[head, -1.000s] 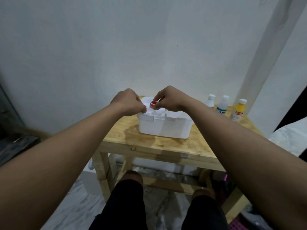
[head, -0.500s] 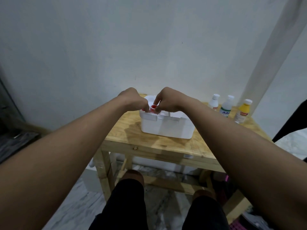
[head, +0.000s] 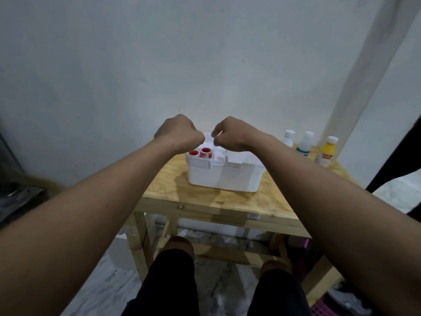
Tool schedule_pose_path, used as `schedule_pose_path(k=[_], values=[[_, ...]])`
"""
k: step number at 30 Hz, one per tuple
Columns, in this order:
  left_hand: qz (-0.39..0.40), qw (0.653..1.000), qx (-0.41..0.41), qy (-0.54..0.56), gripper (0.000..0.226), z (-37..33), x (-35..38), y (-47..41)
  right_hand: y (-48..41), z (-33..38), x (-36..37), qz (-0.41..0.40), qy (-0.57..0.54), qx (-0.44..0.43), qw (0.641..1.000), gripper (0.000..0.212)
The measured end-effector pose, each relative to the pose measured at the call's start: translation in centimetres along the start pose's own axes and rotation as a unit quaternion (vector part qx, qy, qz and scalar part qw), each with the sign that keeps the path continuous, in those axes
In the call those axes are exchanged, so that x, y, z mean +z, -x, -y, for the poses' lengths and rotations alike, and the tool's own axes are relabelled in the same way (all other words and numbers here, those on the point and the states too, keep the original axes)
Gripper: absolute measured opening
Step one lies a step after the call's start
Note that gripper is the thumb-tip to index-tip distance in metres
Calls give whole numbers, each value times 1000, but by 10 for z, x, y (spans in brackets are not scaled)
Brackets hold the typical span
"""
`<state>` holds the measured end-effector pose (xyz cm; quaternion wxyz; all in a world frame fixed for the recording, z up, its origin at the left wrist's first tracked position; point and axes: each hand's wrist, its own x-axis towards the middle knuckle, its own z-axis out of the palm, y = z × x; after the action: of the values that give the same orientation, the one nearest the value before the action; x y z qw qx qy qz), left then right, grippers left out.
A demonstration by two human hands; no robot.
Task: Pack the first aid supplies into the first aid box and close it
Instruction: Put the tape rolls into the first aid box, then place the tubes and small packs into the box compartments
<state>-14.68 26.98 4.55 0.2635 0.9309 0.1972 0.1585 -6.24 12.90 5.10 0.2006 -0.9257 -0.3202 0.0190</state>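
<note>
just below both grips: first aid box point(head: 224, 173), two red-capped rolls point(head: 200, 153) inside; left hand point(head: 180, 133) and right hand point(head: 232, 134) fisted, contents untellable.

Wooden table point(head: 227, 202) carries a white box point(head: 224, 176) and three bottles point(head: 305, 143)

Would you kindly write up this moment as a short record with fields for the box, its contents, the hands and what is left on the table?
box: white first aid box, open, on the wooden table
contents visible: two red-capped items, upright at the box's left end
left hand: curled, above the box's left end; any grasp is hidden
right hand: curled, above the box's middle; any grasp is hidden
unpacked: three bottles on the table's far right, two white-capped pale ones and a yellow one
</note>
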Motion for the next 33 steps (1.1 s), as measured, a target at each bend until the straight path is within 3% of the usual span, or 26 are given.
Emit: schedule_pose_path(k=[6,17,25,33], values=[[-41,992,123,-3,41,-39,19,13,16,-32,-25,-65,38,37,996,48],[9,957,281,-68,39,-114,73,40,85,-112,-58,-82,74,169,979,58],[41,948,312,-52,24,-155,121,60,117,-155,-61,-76,75,220,970,49],[89,942,305,-106,28,-180,168,45,129,-205,-48,-57,48,241,968,52]])
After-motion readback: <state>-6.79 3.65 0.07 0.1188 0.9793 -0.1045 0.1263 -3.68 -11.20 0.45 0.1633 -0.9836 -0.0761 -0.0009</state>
